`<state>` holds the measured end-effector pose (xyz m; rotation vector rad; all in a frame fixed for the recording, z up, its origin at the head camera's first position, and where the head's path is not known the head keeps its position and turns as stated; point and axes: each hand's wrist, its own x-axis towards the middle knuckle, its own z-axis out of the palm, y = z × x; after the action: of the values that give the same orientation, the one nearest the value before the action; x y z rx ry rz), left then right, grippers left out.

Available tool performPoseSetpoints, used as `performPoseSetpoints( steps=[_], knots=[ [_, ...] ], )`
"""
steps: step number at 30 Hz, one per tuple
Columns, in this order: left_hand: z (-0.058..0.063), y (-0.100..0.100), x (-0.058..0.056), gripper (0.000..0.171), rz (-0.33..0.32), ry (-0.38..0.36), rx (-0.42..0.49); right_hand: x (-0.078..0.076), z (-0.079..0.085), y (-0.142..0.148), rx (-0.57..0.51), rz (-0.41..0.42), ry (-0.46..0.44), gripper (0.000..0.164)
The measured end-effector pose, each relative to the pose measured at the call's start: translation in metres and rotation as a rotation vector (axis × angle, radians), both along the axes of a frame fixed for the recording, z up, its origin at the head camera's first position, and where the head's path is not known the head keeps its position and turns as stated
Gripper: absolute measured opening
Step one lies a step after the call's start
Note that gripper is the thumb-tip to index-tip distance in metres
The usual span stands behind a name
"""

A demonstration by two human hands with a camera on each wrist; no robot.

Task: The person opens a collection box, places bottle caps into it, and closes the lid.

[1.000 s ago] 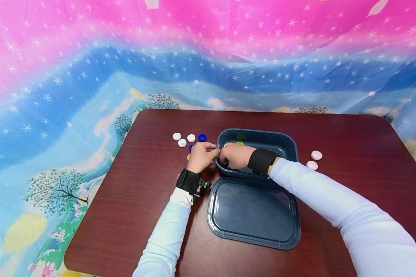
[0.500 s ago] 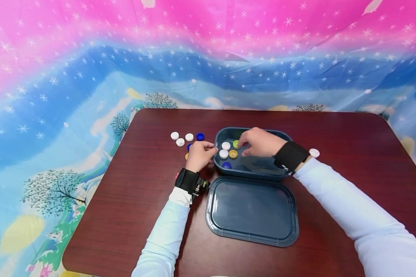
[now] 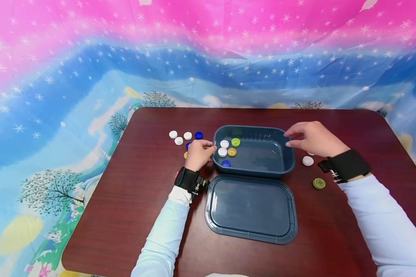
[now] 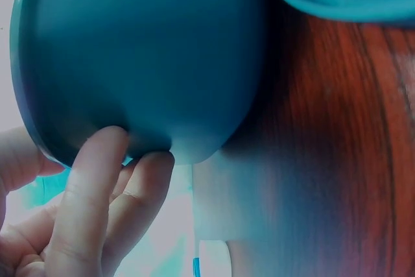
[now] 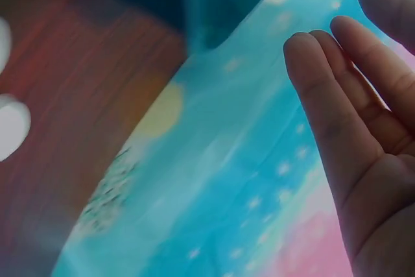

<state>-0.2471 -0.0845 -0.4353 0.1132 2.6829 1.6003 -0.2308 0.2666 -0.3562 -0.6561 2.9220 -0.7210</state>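
Note:
My left hand (image 3: 198,154) pinches the left rim of a dark blue-grey plastic box (image 3: 256,172). In the left wrist view, its fingers (image 4: 87,205) press on the outer wall while the thumb goes over the rim. Inside the box, at its left end, lie two white bottle caps, one of them a white cap (image 3: 222,152), with a green cap (image 3: 235,142), a yellow cap (image 3: 232,152) and a blue cap (image 3: 225,163). My right hand (image 3: 315,138) hovers by the box's right end, holding nothing, its fingers loosely extended in the right wrist view.
A matching lid (image 3: 251,207) lies flat in front of the box. Left of the box are more caps, including a white cap (image 3: 178,141) and a blue cap (image 3: 198,135). On the right lie a white cap (image 3: 307,161) and an olive-green cap (image 3: 319,183).
My right hand has risen from the box's left end and moved right, past its right end, uncovering the caps inside. The left hand keeps its place on the rim.

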Motion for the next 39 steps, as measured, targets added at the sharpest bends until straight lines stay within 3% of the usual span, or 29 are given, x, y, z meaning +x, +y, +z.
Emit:
performPoseSetpoints(
  steps=[11, 23, 31, 39],
  knots=[
    [0.000, -0.002, -0.002, 0.021, 0.000, 0.002, 0.004, 0.018, -0.026, 0.051, -0.003, -0.175, -0.095, 0.034],
    [-0.002, -0.001, -0.002, 0.022, -0.004, -0.001, -0.006, 0.026, -0.067, 0.061, -0.019, -0.171, -0.125, 0.040],
    [-0.002, 0.000, -0.002, 0.021, -0.015, 0.006, 0.003, 0.026, -0.076, 0.061, -0.015, -0.202, -0.148, 0.037],
    [-0.003, -0.001, -0.004, 0.021, -0.012, 0.000, 0.006, 0.022, -0.083, 0.057, -0.016, -0.182, -0.158, 0.035]
  ],
)
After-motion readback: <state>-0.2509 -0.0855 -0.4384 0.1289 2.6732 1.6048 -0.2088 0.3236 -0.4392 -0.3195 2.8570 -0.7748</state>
